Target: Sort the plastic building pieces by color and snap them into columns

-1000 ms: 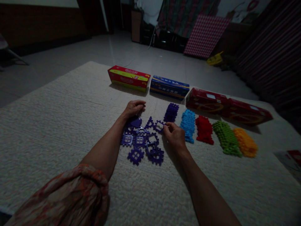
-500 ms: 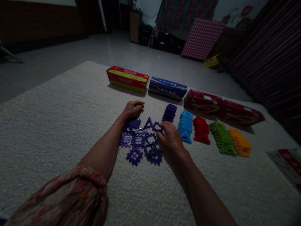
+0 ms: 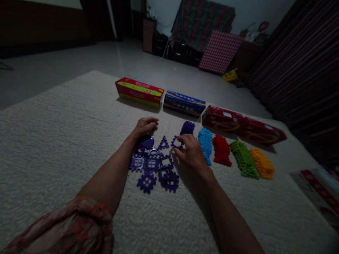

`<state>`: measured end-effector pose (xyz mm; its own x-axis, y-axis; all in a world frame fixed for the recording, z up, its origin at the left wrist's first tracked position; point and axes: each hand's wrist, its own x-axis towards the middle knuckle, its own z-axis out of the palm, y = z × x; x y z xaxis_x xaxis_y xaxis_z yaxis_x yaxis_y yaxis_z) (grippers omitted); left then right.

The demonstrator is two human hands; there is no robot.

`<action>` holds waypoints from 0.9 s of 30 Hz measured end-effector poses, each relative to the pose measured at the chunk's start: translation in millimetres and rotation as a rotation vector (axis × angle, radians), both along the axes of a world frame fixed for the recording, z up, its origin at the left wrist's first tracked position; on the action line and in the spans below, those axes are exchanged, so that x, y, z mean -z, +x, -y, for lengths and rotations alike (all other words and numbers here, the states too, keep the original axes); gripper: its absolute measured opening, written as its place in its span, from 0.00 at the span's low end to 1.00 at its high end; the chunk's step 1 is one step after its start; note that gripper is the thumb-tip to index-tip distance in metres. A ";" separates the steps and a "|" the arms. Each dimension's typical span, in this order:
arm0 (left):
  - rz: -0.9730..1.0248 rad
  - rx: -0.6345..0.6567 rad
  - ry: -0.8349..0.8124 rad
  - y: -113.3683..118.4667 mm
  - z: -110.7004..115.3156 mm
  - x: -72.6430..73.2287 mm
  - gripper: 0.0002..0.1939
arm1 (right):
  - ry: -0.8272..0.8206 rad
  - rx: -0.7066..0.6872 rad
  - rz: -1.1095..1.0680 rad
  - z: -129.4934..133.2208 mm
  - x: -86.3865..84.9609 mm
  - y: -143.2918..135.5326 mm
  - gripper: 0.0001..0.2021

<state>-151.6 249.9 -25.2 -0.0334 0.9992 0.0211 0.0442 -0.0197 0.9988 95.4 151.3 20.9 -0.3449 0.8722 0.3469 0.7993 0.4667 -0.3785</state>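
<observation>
My right hand (image 3: pixel 192 150) pinches a small purple square frame piece (image 3: pixel 175 141) between thumb and fingertips, at the right of a group of purple interlocking building pieces. My left hand (image 3: pixel 146 126) lies on the mat behind the group, loosely bent with the fingers stretched to the right and nothing seen in it. Close below it is a solid purple piece (image 3: pixel 147 142). A purple triangle piece (image 3: pixel 164 142) lies between my hands. Nearer to me are a purple window piece (image 3: pixel 151 164) and a notched purple wheel-like piece (image 3: pixel 147 182). Some pieces overlap.
Behind my right hand lies a purple stack (image 3: pixel 187 127). Rightward follow blue (image 3: pixel 205 144), red (image 3: pixel 221 150), green (image 3: pixel 244 158) and orange (image 3: pixel 261 163) stacks. A red-yellow box (image 3: pixel 140 92), a blue box (image 3: pixel 184 103) and dark red boxes (image 3: pixel 225 118) line the back of the mat (image 3: pixel 66 123).
My right hand has drawn the purple square frame slightly away from the triangle piece. The left hand stays beside the group. The whole view has shifted a little.
</observation>
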 end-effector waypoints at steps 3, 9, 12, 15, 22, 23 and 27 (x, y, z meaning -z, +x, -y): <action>-0.001 0.005 -0.002 -0.8 -1.0 1.5 0.15 | 0.154 0.103 -0.008 -8.2 0.2 11.7 0.20; -0.014 0.005 -0.003 0.0 1.4 -0.7 0.15 | 0.192 0.166 0.088 -11.0 16.3 13.8 0.23; -0.015 0.001 -0.004 0.5 2.2 -1.9 0.15 | 0.200 0.204 0.110 -9.9 20.0 10.6 0.23; -0.014 -0.004 -0.007 0.5 2.2 -2.3 0.15 | 0.195 0.223 0.121 -9.7 20.4 10.0 0.23; 0.016 -0.017 -0.010 1.3 2.1 -2.1 0.14 | 0.162 0.212 0.087 -10.1 19.2 7.8 0.24; 0.021 -0.019 -0.009 1.5 2.4 -2.6 0.14 | 0.158 0.211 0.078 -10.0 18.7 7.3 0.24; 0.066 -0.027 -0.033 2.3 4.2 -7.8 0.12 | 0.176 0.204 0.051 -8.8 15.9 4.7 0.25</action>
<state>-149.3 245.7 -17.5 -0.0600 0.9981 -0.0153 -0.0218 0.0140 0.9997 100.1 160.1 5.0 -0.1890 0.8532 0.4862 0.8996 0.3489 -0.2626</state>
